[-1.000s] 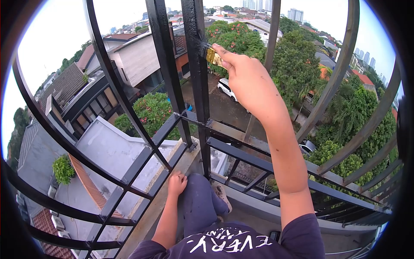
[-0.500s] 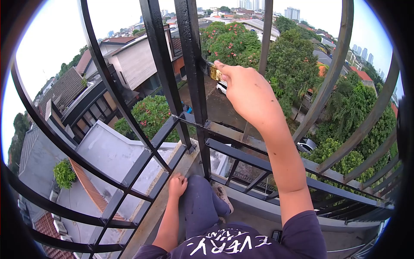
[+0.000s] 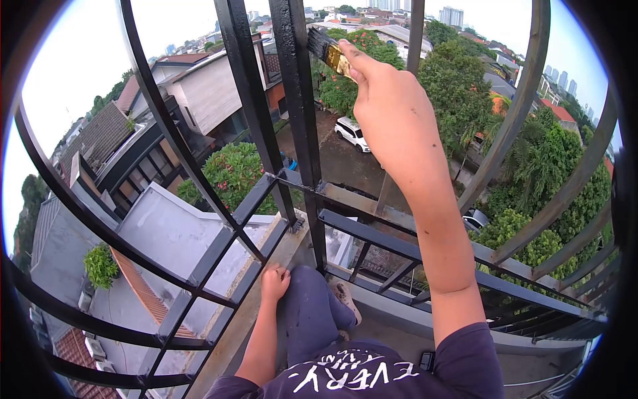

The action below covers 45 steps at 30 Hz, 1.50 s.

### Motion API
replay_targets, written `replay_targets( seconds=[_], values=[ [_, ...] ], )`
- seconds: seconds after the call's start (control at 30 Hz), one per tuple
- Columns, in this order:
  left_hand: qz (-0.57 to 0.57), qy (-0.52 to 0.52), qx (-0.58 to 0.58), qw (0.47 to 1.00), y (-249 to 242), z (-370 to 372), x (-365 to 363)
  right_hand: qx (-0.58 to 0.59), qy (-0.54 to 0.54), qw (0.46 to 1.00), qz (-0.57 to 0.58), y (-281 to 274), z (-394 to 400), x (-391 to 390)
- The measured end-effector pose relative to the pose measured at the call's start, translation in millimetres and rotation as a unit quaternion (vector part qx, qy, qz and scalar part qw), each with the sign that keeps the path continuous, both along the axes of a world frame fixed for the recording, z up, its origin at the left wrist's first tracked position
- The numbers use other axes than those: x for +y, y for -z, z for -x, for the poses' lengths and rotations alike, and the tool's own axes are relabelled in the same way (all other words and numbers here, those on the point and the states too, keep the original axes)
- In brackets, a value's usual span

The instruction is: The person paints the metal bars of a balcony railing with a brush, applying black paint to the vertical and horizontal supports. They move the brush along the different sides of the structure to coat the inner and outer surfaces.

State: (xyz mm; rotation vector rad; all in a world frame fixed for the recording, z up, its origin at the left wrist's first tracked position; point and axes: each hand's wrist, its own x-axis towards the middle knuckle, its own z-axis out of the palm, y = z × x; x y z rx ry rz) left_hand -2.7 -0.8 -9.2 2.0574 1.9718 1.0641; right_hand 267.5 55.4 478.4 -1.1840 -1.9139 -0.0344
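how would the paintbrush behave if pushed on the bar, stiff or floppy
The paintbrush is probably light, since the right hand alone holds it. Its dark, splayed bristles would likely flex, while the shiny gold band looks stiff.

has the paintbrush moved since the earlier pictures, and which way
Yes, upward: the paintbrush is now beside a higher part of the black post than in either earlier picture.

An outdoor balcony or terrace, well above the ground: a black metal railing (image 3: 302,100) edges the floor (image 3: 393,338), overlooking house roofs (image 3: 100,141), trees (image 3: 452,83), a white car (image 3: 352,135) and distant tall buildings (image 3: 451,16).
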Motion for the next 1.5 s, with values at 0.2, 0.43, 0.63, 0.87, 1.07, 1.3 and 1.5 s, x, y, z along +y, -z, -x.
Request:
replay_targets(
  seconds=[0.2, 0.43, 0.63, 0.87, 1.07, 1.3, 1.5],
  values=[
    [0.009, 0.003, -0.007, 1.000, -6, -1, -1, -0.051, -0.006, 0.998, 0.021, -2, -2, 1],
    [0.002, 0.004, 0.003, 1.000, -4, 0, -2, -0.088, -0.010, 0.996, -0.011, 1, 6, 14],
    [-0.006, 0.005, 0.010, 1.000, -3, 1, -1, 0.008, -0.003, 0.996, -0.088, -21, 4, 20],
    [-0.001, 0.008, -0.005, 1.000, 3, 3, 3, -0.069, 0.018, 0.997, -0.035, -42, -4, 1],
    [0.032, 0.001, -0.005, 0.999, 0, 2, -1, -0.078, -0.018, 0.996, -0.028, -50, 4, 19],
    [0.013, -0.001, 0.008, 1.000, 4, 2, -1, -0.042, -0.036, 0.995, -0.080, -50, 2, 17],
    [0.001, 0.000, 0.001, 1.000, 3, 1, 1, -0.032, -0.012, 0.999, -0.019, -58, -3, -4]
  ],
)
